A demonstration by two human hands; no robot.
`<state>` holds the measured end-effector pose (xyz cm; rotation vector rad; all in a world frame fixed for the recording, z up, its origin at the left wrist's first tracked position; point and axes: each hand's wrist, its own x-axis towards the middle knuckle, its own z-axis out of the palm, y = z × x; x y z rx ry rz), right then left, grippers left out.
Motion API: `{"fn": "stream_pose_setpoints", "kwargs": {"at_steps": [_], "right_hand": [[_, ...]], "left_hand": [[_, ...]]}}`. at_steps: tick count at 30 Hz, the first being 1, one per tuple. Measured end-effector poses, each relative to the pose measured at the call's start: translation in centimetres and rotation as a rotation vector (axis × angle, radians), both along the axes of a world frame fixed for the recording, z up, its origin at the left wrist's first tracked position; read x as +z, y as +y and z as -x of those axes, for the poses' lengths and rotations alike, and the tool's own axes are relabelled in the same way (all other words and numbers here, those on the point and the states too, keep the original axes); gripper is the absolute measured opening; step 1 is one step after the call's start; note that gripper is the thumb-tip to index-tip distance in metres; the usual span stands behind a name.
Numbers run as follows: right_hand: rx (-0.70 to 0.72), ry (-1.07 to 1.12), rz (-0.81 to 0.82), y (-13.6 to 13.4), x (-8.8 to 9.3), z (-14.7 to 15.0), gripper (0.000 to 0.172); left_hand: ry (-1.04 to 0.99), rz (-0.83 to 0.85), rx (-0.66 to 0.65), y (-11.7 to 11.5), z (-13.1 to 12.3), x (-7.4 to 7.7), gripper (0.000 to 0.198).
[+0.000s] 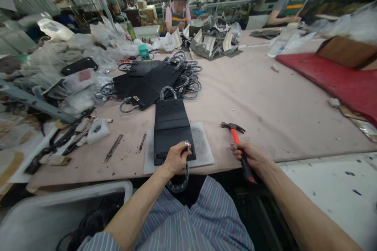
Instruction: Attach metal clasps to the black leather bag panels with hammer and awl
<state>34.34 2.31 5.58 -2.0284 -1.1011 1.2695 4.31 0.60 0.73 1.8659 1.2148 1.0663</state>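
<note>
The hammer [236, 136] has an orange-red handle and black grip; the bag [171, 119] is black, its handles [168, 92] speckled grey-black; the shirt [188, 219] has blue-white stripes.

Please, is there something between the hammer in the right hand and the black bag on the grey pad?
Nothing visible. The hammer in the right hand is over the table beside the pad, and the black bag lies on that pad. The left hand holds the braided handle at the bag's near end.

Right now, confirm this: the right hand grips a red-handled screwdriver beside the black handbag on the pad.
Wrong tool: the head view shows the right hand gripping a red-handled claw hammer, not a screwdriver, beside the black handbag on the pad.
</note>
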Motion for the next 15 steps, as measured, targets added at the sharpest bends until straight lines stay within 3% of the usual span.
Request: {"fn": "stream_pose_setpoints", "kwargs": {"at_steps": [3, 5, 7, 9, 12, 14, 15], "right_hand": [[0.006, 0.135, -0.05, -1.5, 3.5, 2.2, 0.022], [0.032, 0.152, -0.22, -3.0, 5.7, 3.6, 0.035], [0.137, 0.008, -0.476, -4.4, 7.6, 4.7, 0.04], [0.338, -0.246, -0.656, -5.2, 8.9, 5.3, 0.038], [0.652, -0.538, -0.657, -5.5, 10.9, 5.5, 0.032], [0.707, -0.606, -0.654, -5.4, 12.6, 5.1, 0.031], [0.662, -0.602, -0.689, -5.5, 13.5, 4.9, 0.032]], "left_hand": [[0.001, 0.008, -0.003, 0.0, 0.0, 0.1, 0.015], [0.004, 0.017, -0.002, 0.0, 0.1, 0.1, 0.014], [0.008, 0.023, 0.0, 0.0, 0.1, 0.1, 0.015], [0.011, 0.023, 0.002, 0.0, 0.1, -0.1, 0.015], [0.014, 0.021, 0.005, -0.1, 0.1, -0.4, 0.014], [0.017, 0.017, 0.006, -0.1, 0.1, -0.4, 0.014], [0.019, 0.012, 0.004, -0.1, 0.1, -0.4, 0.014]]}}
